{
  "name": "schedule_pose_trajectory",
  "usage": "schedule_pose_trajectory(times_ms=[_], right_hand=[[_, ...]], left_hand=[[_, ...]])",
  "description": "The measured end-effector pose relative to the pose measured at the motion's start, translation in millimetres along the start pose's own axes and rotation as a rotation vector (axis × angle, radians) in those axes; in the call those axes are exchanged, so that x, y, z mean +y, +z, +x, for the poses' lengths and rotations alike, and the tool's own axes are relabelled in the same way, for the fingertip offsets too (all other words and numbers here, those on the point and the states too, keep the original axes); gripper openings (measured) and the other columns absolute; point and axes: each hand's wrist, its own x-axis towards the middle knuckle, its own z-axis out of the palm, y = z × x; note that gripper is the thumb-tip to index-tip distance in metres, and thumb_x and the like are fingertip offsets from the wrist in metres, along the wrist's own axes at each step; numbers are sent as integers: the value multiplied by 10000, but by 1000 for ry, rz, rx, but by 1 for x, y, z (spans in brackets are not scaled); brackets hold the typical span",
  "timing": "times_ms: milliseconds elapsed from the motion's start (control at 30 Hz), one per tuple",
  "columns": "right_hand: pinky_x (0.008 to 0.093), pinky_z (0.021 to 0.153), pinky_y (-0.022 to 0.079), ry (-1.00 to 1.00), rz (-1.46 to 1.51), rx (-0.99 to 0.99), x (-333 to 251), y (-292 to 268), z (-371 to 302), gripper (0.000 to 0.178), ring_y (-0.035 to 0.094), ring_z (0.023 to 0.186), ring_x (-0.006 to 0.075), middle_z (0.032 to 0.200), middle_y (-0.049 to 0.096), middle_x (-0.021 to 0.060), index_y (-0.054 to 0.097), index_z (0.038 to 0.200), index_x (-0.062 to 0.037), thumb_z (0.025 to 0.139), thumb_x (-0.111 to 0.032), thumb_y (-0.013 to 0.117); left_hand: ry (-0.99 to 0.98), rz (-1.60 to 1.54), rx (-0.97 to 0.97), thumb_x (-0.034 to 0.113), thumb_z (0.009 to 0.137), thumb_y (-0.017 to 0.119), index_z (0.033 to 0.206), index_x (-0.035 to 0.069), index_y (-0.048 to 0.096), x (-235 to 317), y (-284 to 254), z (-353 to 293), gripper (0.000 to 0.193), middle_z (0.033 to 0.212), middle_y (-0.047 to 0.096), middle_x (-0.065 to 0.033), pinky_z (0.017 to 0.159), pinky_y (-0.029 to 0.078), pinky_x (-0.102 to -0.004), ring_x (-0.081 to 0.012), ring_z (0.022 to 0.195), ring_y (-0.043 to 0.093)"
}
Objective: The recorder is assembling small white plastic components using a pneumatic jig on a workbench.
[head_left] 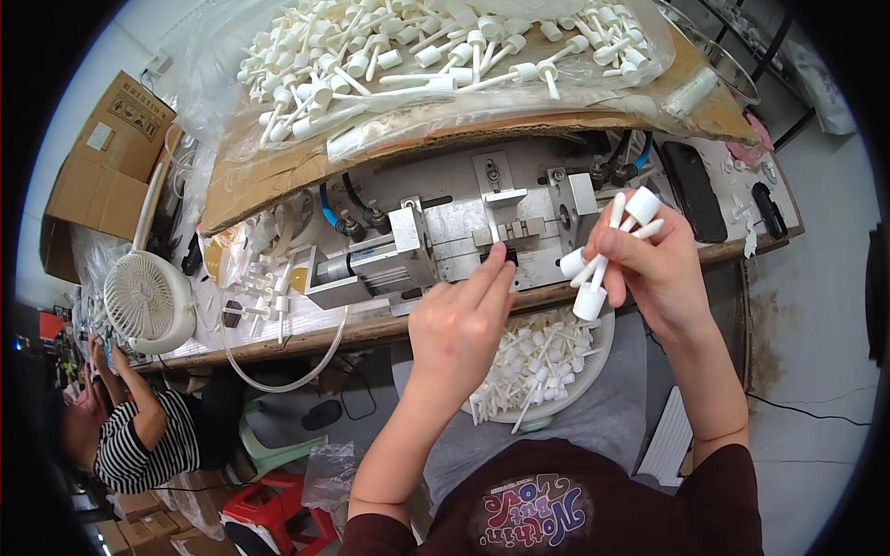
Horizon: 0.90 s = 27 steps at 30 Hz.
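My right hand (654,264) is closed around several white ribbed caps with long stems (590,302), which fan out at different angles from its fingers. My left hand (462,320) reaches over the metal clamping fixture (522,230), index and middle fingers stretched toward its small central block. Its thumb is hidden, and no held piece shows. A pneumatic cylinder (371,266) with a metal end block sits left of the fixture, and another metal block (573,206) stands on the right. Below the bench edge, a round white tub (603,357) on my lap holds many stemmed caps.
Cardboard (269,181) above the fixture carries a heap of stemmed caps (371,51) in clear plastic. A white fan (148,301) stands at left, a black phone (695,190) lies at right. A red stool (278,510) and another person (148,435) are lower left.
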Motion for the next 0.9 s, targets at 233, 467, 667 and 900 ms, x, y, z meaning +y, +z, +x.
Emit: schedule_pose_trajectory(times_ms=[233,467,667,900], right_hand=[[206,386,393,28,-58,94,6,4,-5,142,533,416,78,720,674,89,639,888,25,850,-20,768],[196,380,369,34,-112,142,25,20,-4,152,519,424,53,701,661,53,636,882,13,848,-26,779],[206,463,452,18,30,92,32,21,-1,90,598,519,77,804,691,91,669,947,37,913,-36,708],[271,716,585,-83,-51,75,23,11,-11,208,712,801,184,970,699,154,613,1140,76,955,-15,632]], left_hand=[[-18,-3,-22,181,738,826,992,80,751,-2,1,1,284,1117,740,-13,557,495,-288,-182,572,610],[44,-451,85,67,691,856,1042,11,727,19,-19,3,379,1018,724,-120,675,570,-313,-221,767,707],[-39,-436,71,26,704,841,1041,12,735,19,-29,-5,354,1026,701,-121,695,569,-319,-230,822,693],[-21,-50,13,96,748,808,1015,60,752,1,-5,-4,275,1131,730,-59,618,524,-296,-201,683,649]])
